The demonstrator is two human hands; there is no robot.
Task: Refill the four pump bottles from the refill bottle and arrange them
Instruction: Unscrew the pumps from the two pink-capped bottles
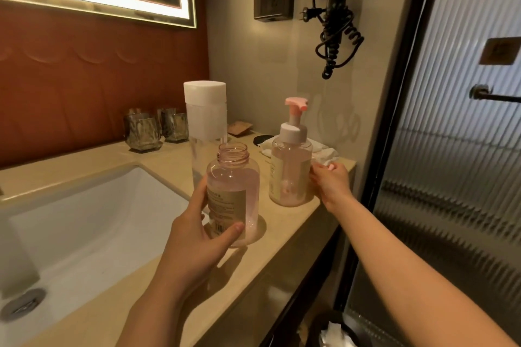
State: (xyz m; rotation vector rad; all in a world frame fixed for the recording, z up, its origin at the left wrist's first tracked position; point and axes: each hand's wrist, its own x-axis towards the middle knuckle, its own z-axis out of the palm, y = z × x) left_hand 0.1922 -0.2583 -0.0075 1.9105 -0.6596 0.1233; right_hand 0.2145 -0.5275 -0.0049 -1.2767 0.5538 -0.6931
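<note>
Pink-tinted plastic up front in the head view: the open bottle, pump off and neck bare, stands upright on the beige countertop with the left hand wrapped round its lower body, thumb across the label. To its right the pump bottle, pink pump fitted, stands upright too, the right hand closed on its far flank. The white-capped refill bottle rises straight behind the open bottle, long axis vertical, just beyond the left hand and clearly nearer it than the right. My read: pouring comes next, cap off first. Both labels are beige; there's a barcode, the print too small to read
</note>
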